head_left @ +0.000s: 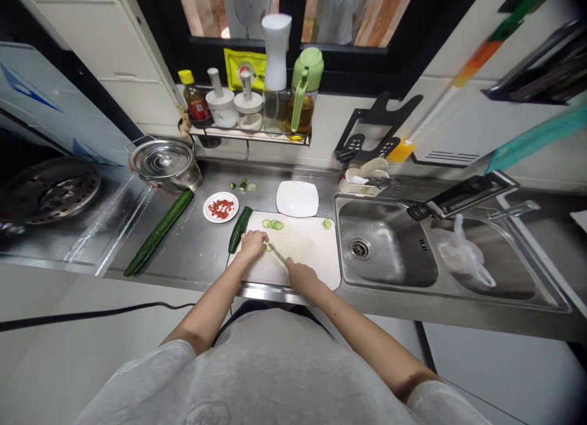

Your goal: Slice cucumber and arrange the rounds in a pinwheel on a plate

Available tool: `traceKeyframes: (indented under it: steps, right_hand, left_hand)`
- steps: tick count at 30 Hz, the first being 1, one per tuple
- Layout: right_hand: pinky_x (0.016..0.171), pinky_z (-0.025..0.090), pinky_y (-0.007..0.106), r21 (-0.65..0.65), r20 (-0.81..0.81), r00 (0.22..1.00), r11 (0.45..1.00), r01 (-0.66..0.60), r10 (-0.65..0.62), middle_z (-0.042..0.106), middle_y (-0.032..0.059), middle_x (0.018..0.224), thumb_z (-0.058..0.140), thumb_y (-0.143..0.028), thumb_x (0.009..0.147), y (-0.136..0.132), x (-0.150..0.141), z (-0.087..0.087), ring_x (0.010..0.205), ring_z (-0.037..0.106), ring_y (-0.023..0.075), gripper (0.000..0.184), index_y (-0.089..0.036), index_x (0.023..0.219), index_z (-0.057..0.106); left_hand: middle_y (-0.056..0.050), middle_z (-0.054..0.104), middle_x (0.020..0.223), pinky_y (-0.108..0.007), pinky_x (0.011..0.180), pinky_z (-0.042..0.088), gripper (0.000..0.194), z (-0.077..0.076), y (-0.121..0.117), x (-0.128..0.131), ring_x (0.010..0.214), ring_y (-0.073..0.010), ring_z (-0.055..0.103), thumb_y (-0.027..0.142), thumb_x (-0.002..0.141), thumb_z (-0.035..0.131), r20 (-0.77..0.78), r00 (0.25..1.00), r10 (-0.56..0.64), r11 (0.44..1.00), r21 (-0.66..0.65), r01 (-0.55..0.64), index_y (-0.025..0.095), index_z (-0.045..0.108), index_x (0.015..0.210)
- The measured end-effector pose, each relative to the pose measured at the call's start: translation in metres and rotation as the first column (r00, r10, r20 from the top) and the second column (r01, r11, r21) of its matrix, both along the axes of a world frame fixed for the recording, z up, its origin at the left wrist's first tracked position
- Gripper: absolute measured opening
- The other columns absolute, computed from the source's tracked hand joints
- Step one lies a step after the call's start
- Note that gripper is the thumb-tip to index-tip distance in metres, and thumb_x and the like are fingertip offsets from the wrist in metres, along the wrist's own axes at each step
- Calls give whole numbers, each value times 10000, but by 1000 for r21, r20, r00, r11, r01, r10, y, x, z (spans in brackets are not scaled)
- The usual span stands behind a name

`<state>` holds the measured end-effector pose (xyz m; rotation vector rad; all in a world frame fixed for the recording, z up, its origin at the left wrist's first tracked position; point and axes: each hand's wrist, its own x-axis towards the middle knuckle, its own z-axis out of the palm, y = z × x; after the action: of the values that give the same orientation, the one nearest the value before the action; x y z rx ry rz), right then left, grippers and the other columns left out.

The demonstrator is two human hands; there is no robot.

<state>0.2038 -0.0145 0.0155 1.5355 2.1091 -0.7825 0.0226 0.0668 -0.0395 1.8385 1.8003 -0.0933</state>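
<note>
On the white cutting board, my right hand is closed around the handle of a knife. The knife's blade points forward and left, its tip meeting a cucumber slice. My left hand has its fingers bent and pinched at that slice; the palm side is hidden. Left of this hand, a cut length of cucumber lies at the board's left edge. A row of overlapping cucumber slices rests near the board's far edge, and a few more slices lie at its far right corner.
Behind the board stand a white square plate and a small plate of chopped red pieces. A whole cucumber lies farther left, near a lidded steel pot. To the right is a double sink. Cucumber ends lie behind.
</note>
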Motion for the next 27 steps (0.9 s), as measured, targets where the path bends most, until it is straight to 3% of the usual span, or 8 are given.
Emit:
traceKeyframes:
  steps: [4, 11, 18, 27]
  right_hand:
    - [678, 440, 310, 2, -6, 1000, 1000, 16, -16, 672, 149, 973, 403, -39, 825, -7, 6, -1, 914, 656, 261, 393, -153, 1201, 419]
    - [703, 457, 323, -2, 6, 998, 998, 58, -58, 677, 148, 990, 386, -51, 844, -25, 16, -8, 930, 660, 262, 377, -163, 1203, 422]
    - [707, 452, 319, 25, -5, 999, 998, 52, -52, 671, 148, 998, 390, -70, 857, -29, 19, -11, 929, 659, 261, 348, -162, 1191, 424]
    - [718, 414, 311, -42, -24, 996, 995, 90, -91, 658, 151, 1019, 382, -110, 865, -38, 38, -6, 946, 635, 252, 411, -165, 1272, 383]
  left_hand:
    - [-36, 686, 1037, -370, 889, 308, 282, -1, 2, 1, 1052, -238, 523, 165, 757, 552, -30, 1000, -8, 1000, -6, 7, 273, 672, 988]
    - [-53, 680, 1043, -386, 900, 305, 219, -1, -1, 6, 1063, -258, 523, 296, 771, 597, -72, 997, -35, 999, 17, 37, 262, 661, 978]
    - [-69, 645, 1089, -388, 891, 308, 184, 2, -11, 16, 1063, -256, 516, 244, 778, 579, -100, 990, -97, 994, 32, 100, 245, 646, 950]
    - [-47, 674, 983, -382, 867, 312, 160, 11, -12, 24, 1002, -242, 555, 144, 745, 532, -76, 993, -87, 996, 7, 88, 228, 616, 852]
